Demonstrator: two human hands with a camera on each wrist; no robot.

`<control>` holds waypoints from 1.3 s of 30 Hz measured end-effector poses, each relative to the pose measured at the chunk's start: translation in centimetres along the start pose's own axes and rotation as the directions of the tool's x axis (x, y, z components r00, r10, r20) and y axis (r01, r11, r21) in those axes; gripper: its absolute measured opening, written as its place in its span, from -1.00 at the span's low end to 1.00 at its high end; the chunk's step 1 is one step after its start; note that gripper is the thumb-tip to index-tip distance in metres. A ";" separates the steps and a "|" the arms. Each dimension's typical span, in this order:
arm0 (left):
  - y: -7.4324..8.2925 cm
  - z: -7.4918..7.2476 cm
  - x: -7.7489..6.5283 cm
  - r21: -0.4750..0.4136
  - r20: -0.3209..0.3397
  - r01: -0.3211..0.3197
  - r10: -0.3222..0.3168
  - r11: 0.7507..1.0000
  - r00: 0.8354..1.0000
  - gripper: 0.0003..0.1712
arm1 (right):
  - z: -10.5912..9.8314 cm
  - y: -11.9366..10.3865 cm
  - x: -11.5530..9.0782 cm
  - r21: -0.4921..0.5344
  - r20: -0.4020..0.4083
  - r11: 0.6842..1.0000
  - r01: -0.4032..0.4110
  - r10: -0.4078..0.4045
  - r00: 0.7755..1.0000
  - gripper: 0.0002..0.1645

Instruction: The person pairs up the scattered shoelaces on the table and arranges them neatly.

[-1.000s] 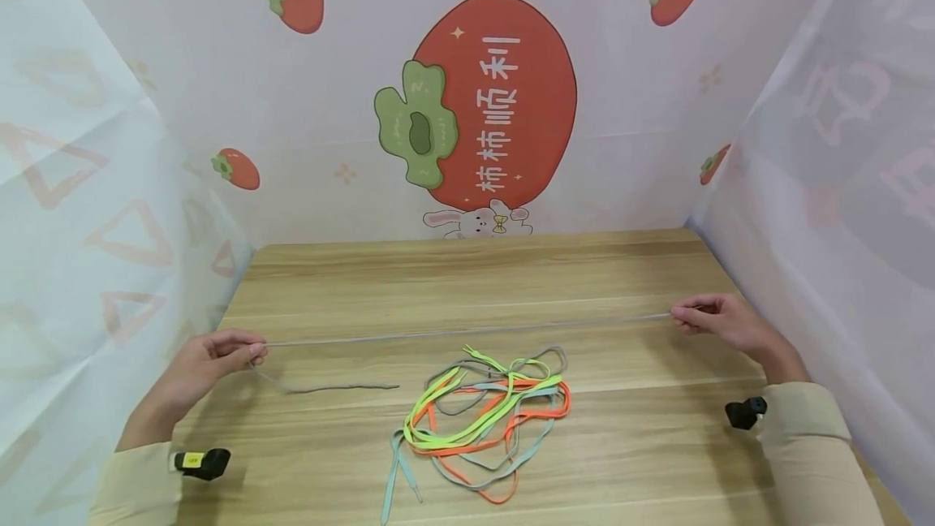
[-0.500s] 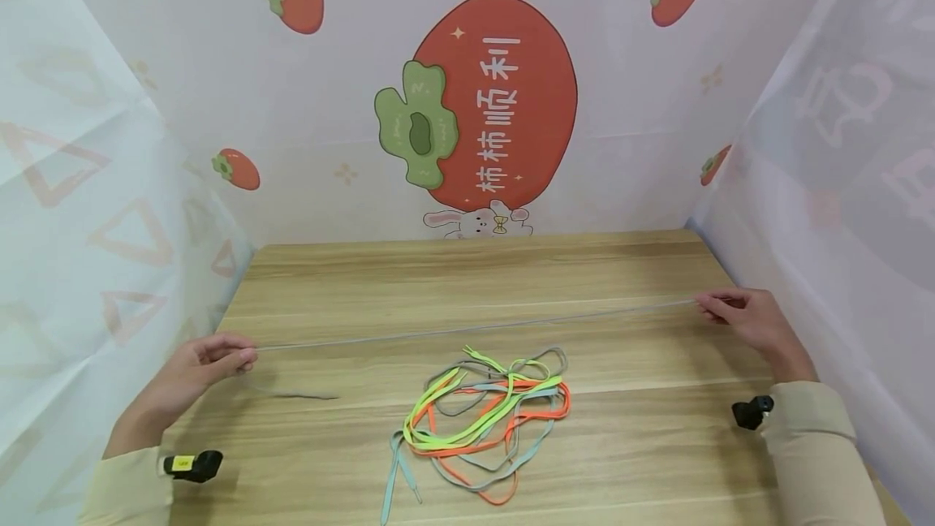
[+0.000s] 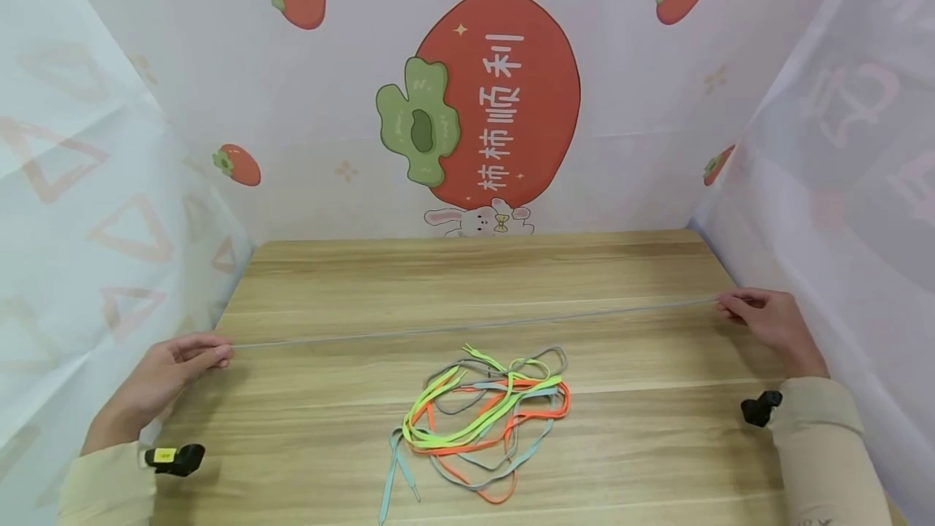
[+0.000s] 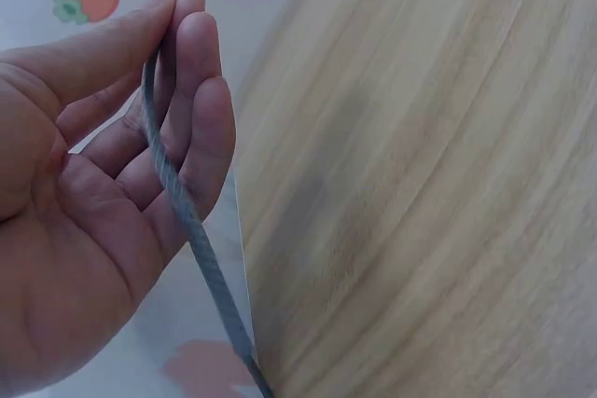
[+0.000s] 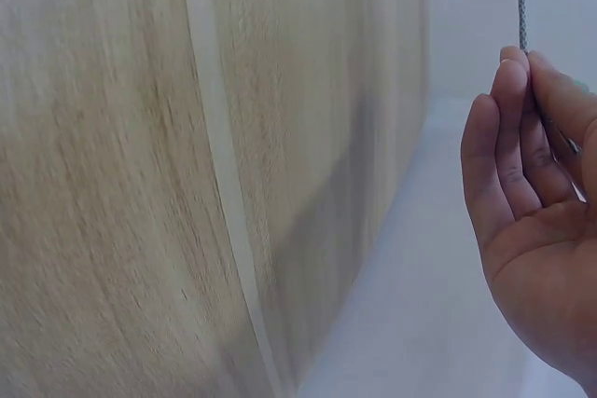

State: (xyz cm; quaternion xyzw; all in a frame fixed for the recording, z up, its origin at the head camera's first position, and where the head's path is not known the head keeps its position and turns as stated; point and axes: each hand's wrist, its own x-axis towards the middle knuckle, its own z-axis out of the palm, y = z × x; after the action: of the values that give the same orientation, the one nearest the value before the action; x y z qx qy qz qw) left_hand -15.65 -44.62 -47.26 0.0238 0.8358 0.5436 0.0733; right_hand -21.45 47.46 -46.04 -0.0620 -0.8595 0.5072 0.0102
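A grey shoelace [image 3: 475, 326] stretches nearly straight across the table, from one hand to the other. At the left side my left hand [image 3: 164, 372] pinches it between thumb and fingertips. In the left wrist view the rest of that shoelace [image 4: 201, 244] runs down past the palm of the hand [image 4: 103, 193]. My right hand [image 3: 774, 327] pinches the other end over the right side of the table, slightly farther back. The right wrist view shows the shoelace [image 5: 520, 2] leaving the fingertips of the hand [image 5: 541, 174], with a short piece behind the thumb.
A loose pile of shoelaces lies mid-table: yellow-green shoelaces [image 3: 445, 438], an orange shoelace [image 3: 498, 500] and light blue shoelaces [image 3: 388, 487], with grey ones among them. The wooden table [image 3: 307, 282] is enclosed by white printed sheets [image 3: 321, 104] at the back and sides.
Both hands have moved outward, left hand leftward and right hand rightward, with the grey shoelace between them. Its loose tail at the left has slid out of the head view. The pile is unchanged.
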 end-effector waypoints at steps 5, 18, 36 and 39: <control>-0.7 -1.0 -0.3 0.074 -0.026 0.081 -0.080 0.994 0.996 -0.62 | -0.5 0.5 0.3 -0.003 -0.029 1.000 -0.002 0.002 1.000 -0.88; -1.1 -2.0 0.2 0.046 -0.036 0.062 -0.060 0.997 0.998 -0.61 | -2.7 1.7 0.8 -0.291 -0.111 0.954 -0.070 0.040 0.993 -0.36; -1.1 0.5 3.5 0.423 -0.255 0.133 -0.023 0.896 0.967 -0.59 | -2.5 0.9 2.0 -0.385 -0.212 0.912 -0.144 0.064 0.975 -0.44; -1.0 1.0 4.2 0.512 -0.292 0.153 0.004 0.845 0.956 -0.62 | -2.1 1.2 2.3 -0.392 -0.211 0.909 -0.145 0.065 0.975 -0.45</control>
State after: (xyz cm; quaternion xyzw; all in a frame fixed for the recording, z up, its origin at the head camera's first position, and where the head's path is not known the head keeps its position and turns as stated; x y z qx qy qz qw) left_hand -19.61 -43.67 -48.98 -0.0673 0.9551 0.2866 -0.0345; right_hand -23.42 50.12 -46.18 -0.1580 -0.9361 0.3097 0.0528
